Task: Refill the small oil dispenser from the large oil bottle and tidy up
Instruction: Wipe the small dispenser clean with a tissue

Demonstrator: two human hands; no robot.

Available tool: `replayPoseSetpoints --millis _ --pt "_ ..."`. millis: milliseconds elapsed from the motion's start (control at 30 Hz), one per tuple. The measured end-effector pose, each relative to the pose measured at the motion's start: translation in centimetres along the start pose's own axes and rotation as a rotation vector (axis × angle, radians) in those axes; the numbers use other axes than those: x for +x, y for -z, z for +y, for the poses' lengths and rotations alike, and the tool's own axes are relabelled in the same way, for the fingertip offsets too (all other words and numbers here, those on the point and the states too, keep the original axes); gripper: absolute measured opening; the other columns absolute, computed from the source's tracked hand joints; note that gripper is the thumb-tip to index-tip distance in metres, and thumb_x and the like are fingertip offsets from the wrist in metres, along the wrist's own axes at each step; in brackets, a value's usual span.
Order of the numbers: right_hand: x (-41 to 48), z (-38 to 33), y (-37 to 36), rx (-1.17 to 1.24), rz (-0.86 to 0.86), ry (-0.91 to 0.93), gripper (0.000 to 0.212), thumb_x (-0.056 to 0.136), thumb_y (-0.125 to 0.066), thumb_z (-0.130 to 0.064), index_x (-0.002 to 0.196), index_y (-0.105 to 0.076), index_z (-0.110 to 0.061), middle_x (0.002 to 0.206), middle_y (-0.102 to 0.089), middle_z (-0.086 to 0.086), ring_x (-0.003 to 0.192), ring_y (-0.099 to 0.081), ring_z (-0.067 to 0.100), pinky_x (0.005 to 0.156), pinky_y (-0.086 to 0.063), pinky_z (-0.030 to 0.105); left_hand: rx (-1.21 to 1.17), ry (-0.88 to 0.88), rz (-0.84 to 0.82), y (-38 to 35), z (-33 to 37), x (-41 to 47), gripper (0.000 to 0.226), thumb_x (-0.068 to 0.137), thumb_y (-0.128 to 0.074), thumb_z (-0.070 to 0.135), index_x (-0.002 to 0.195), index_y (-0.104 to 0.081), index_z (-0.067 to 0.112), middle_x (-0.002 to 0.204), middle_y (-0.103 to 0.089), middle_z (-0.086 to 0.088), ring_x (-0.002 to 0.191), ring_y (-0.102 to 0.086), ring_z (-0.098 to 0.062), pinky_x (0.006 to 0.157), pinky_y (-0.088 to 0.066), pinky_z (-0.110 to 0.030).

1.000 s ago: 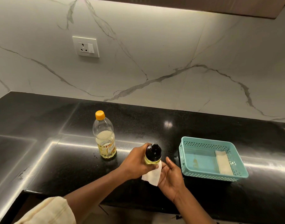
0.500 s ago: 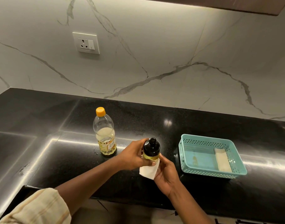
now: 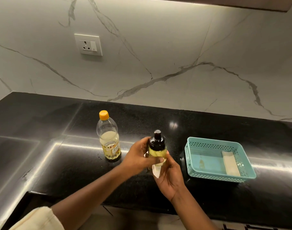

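Observation:
The small oil dispenser, clear with yellow oil and a black pump cap, is held upright above the black counter. My left hand wraps around its body from the left. My right hand cups it from below and presses a white tissue against its base. The large oil bottle, with an orange cap and roughly half full, stands capped on the counter to the left of the dispenser.
A teal perforated basket sits to the right with a folded cloth inside. A wall socket is on the marble backsplash. A few oil drops lie beside the large bottle. The counter's front edge runs beneath my forearms.
The dispenser has tipped from leaning toward me to upright and risen slightly. My right hand has closed in under its base with the tissue.

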State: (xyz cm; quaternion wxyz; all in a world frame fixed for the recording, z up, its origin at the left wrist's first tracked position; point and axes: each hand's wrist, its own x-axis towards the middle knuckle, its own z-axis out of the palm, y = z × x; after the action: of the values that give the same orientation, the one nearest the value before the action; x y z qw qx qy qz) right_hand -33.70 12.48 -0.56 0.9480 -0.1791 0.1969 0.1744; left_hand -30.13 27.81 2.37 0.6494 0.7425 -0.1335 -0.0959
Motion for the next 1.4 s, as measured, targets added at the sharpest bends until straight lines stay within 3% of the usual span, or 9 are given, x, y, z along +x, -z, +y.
replayPoseSetpoints --millis 167,333,433,533,800,933,1100,1267,1400 --pt "0.8 0.0 -0.6 -0.199 0.076 0.182 0.04 0.109 -0.052 -0.023 0.137 -0.064 0.002 0.139 -0.064 0.03 0.124 -0.065 0.036 0.102 -0.057 0.046 -0.112 0.023 0.22 -2.2 -0.7 -0.6 0.051 0.079 -0.095 0.006 0.123 -0.07 0.014 0.111 -0.081 -0.004 0.106 -0.078 -0.015 0.09 -0.06 -0.028" --pt "-0.7 0.4 -2.2 -0.715 0.151 0.43 0.035 0.111 -0.047 -0.025 0.141 -0.066 -0.023 0.136 -0.072 0.007 0.126 -0.068 0.021 0.104 -0.056 0.04 -0.028 -0.001 0.128 -0.5 -0.2 -0.1 0.054 0.081 -0.094 0.013 0.129 -0.069 0.021 0.12 -0.079 -0.002 0.117 -0.075 -0.019 0.104 -0.06 -0.041" --pt "-2.0 1.2 -3.0 -0.95 0.084 0.517 0.042 0.11 -0.044 -0.042 0.151 -0.051 -0.047 0.151 -0.056 -0.023 0.138 -0.05 -0.008 0.105 -0.043 0.019 -0.028 0.006 0.103 -0.1 0.1 0.2 0.057 0.083 -0.093 0.014 0.133 -0.067 0.019 0.123 -0.078 -0.003 0.119 -0.074 -0.021 0.106 -0.059 -0.052" --pt "-2.4 1.2 -3.6 -1.055 -0.027 0.532 0.05 0.109 -0.038 -0.055 0.159 -0.034 -0.051 0.159 -0.041 -0.034 0.143 -0.036 -0.017 0.101 -0.037 0.008 -0.054 0.021 0.068 0.0 0.4 0.1 0.053 0.085 -0.089 0.008 0.133 -0.067 0.017 0.122 -0.078 -0.007 0.119 -0.075 -0.025 0.105 -0.059 -0.055" --pt "-1.8 0.1 -3.5 -1.132 -0.008 0.404 0.054 0.106 -0.028 -0.068 0.15 -0.051 -0.047 0.144 -0.063 -0.02 0.134 -0.054 -0.006 0.12 -0.038 0.035 -0.029 -0.007 0.08 0.0 0.6 -0.3 0.053 0.085 -0.091 0.011 0.131 -0.067 0.016 0.121 -0.078 -0.007 0.119 -0.075 -0.026 0.105 -0.059 -0.056" --pt "-3.1 1.5 -3.3 -1.148 -0.022 0.448 0.067 0.096 -0.032 -0.074 0.16 -0.028 -0.054 0.162 -0.039 -0.027 0.146 -0.034 -0.013 0.114 -0.03 0.021 -0.044 0.017 0.09 0.4 0.3 -0.3 0.053 0.086 -0.089 0.005 0.133 -0.067 0.016 0.122 -0.078 -0.006 0.118 -0.075 -0.023 0.104 -0.061 -0.054" --pt "-2.6 0.2 -5.3 -1.091 -0.049 0.457 0.054 0.107 -0.029 -0.056 0.158 -0.04 -0.043 0.152 -0.048 -0.032 0.133 -0.044 -0.023 0.1 -0.039 0.001 -0.051 0.013 0.055 -0.1 0.3 -0.8 0.056 0.086 -0.088 0.004 0.136 -0.065 0.015 0.125 -0.078 -0.009 0.122 -0.074 -0.025 0.106 -0.06 -0.054" --pt "-1.9 0.1 -4.0 -0.984 0.076 0.321 0.053 0.108 -0.03 -0.058 0.129 -0.073 -0.036 0.125 -0.076 -0.009 0.123 -0.066 0.004 0.113 -0.045 0.033 -0.025 -0.007 0.085 -0.2 0.4 -0.8 0.055 0.084 -0.092 0.009 0.133 -0.067 0.017 0.123 -0.078 -0.006 0.12 -0.074 -0.023 0.107 -0.059 -0.051" --pt "-1.6 0.0 -2.5 -0.562 0.055 0.144 0.054 0.113 -0.034 -0.043 0.136 -0.069 -0.009 0.138 -0.068 0.021 0.136 -0.059 0.035 0.122 -0.038 0.052 -0.021 -0.01 0.09 0.2 0.6 -0.8 0.054 0.082 -0.093 0.012 0.129 -0.068 0.022 0.12 -0.079 -0.004 0.117 -0.075 -0.022 0.105 -0.06 -0.051"
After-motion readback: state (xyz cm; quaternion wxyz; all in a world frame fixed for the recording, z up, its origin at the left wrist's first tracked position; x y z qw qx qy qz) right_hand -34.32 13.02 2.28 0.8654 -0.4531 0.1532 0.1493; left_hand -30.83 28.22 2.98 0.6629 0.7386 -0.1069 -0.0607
